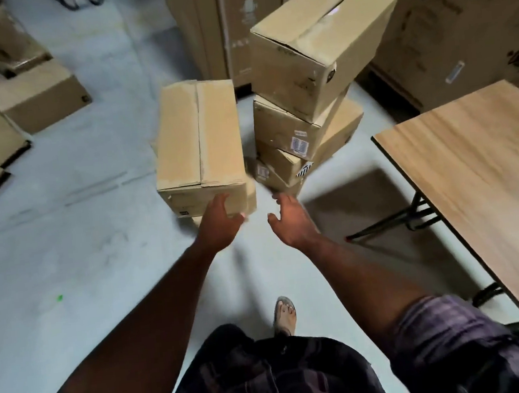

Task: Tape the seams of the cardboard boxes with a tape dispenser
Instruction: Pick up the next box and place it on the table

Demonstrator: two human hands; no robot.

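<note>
Box (197, 138) beside leaning stack (304, 121), left hand (219, 223) flat on its near end, right hand (291, 220) empty, both grips released (no dispenser seen); best clasp both ends, lift level onto desk (472, 158)

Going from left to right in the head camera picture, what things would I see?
Small brown cardboard box on the floor → long brown cardboard box with a middle seam → leaning stack of brown cardboard boxes → light wooden table.
</note>
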